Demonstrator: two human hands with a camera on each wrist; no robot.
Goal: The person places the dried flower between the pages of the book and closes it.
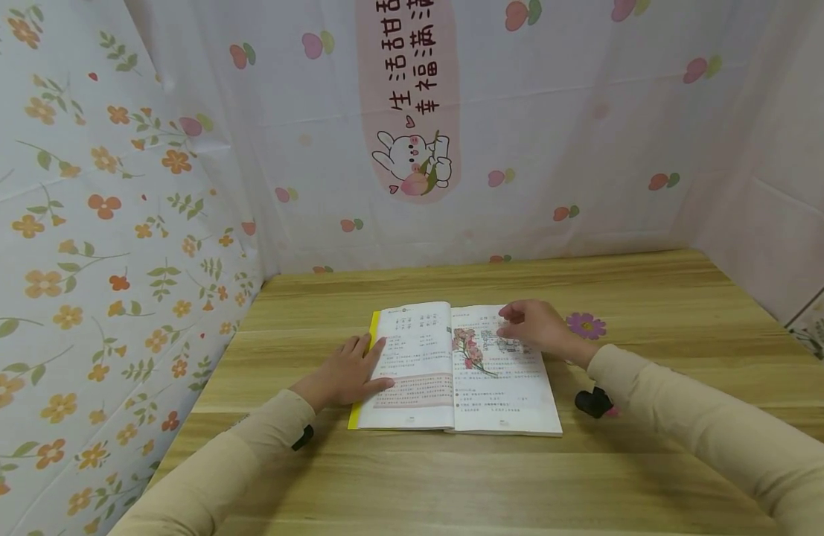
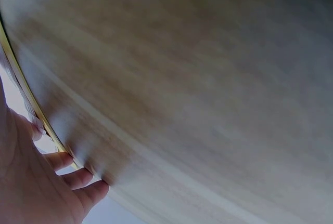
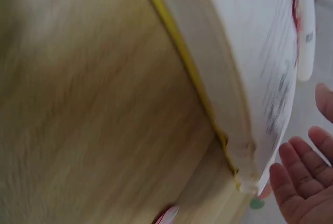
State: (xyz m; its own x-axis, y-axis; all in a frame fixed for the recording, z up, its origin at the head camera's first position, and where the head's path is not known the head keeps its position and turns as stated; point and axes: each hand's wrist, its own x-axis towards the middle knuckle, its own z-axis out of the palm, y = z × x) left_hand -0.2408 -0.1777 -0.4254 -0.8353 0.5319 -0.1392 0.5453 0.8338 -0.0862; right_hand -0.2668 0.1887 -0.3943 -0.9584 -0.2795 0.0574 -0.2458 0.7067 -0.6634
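Observation:
An open book with a yellow cover lies on the wooden table, its printed pages facing up. By its left edge, my left hand rests with spread fingers touching the left page; in the left wrist view its fingertips reach the table beside the yellow cover edge. My right hand hovers over the upper right page, fingers loosely bent, holding nothing visible. The right wrist view shows that hand apart from the thick page block. Near the spine is a pink flower spray; whether it is printed cannot be told.
A purple flower shape lies on the table, right of the book. Close to the right sleeve is a small black object with pink beside it. Patterned cloth hangs behind the table and on both sides.

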